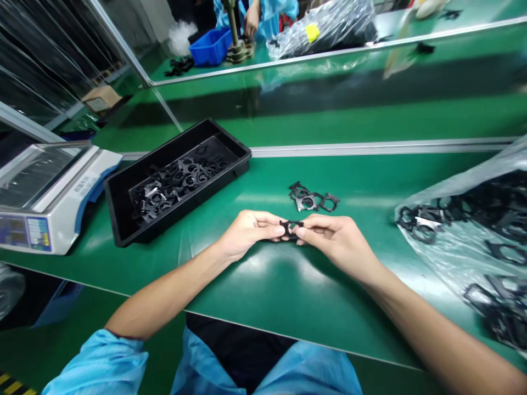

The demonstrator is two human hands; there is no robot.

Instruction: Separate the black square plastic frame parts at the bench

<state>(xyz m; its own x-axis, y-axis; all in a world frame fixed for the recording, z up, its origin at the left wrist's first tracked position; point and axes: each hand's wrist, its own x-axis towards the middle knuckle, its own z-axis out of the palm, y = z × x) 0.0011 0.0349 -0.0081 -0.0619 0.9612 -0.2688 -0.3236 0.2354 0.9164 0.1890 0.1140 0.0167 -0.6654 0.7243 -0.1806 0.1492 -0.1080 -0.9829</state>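
My left hand [247, 234] and my right hand [335, 241] meet above the green bench mat [263, 291], pinching a small black plastic frame part [291, 229] between their fingertips. Its middle shows, while my fingers hide its ends. A little beyond my right hand, a small cluster of similar black frames [313, 198] lies on the mat. Left of my left hand stands a black plastic tray [230, 145] holding a heap of these parts. To the right, a clear plastic bag [461, 241] holds many more.
A digital weighing scale [45, 197] stands at the left edge of the bench. An aluminium rail [370, 148] runs behind the mat. Across it, at another bench, a person in a blue gown [267, 13] works beside a blue bin [209, 46] and a bench press [236, 46].
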